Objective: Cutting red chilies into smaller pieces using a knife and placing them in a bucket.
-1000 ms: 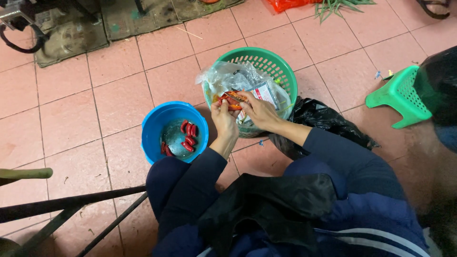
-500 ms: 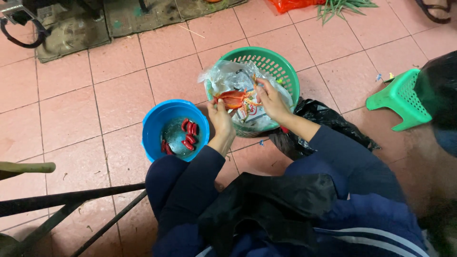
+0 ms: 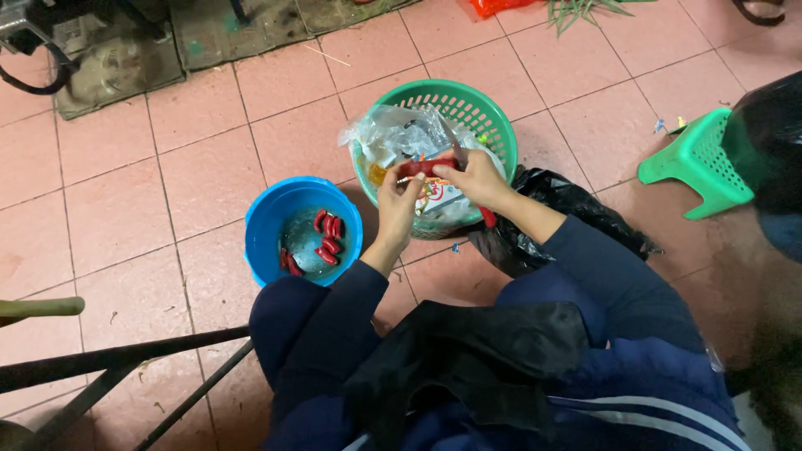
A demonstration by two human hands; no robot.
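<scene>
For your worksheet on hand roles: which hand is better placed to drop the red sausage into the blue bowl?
Probably the left hand: it holds the red sausage and is nearer the blue bowl; the right hand holds the knife.

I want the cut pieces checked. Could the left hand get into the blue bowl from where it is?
Probably yes. The left hand holds a red sausage over the green basket, right beside the blue bowl; the bowl is open-topped with nothing between them.
</scene>
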